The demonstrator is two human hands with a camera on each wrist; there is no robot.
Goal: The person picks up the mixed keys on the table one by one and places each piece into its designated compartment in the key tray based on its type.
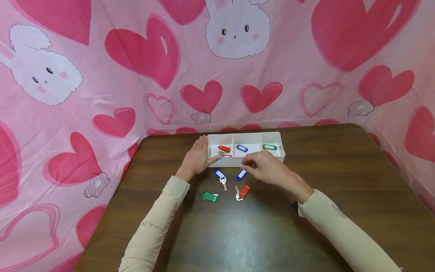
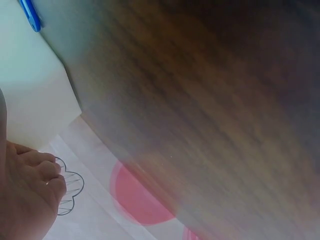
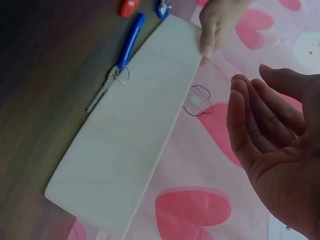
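A white three-compartment box [image 1: 228,163] sits near the table's back edge. My left hand [image 1: 196,156] rests along its left end with straight fingers, thumb lying over the front rim. My right hand [image 1: 268,169] hovers by the box's front wall, fingers loosely bent; the right wrist view shows the thumb apart from the fingertips and nothing between them. Just below that hand lies a blue key tag [image 1: 241,174], seen with its ring and key [image 3: 102,92] in the right wrist view. Another blue tag with a key [image 1: 219,173] is left of it.
On the table nearer me lie a green key tag [image 1: 210,197] and a red key tag [image 1: 244,191] with keys. Inside the box, red tags [image 1: 224,149] occupy the left compartment, a blue tag [image 1: 242,148] the middle, a green tag [image 1: 270,147] the right. Patterned pink cloth [image 1: 234,71] hangs behind.
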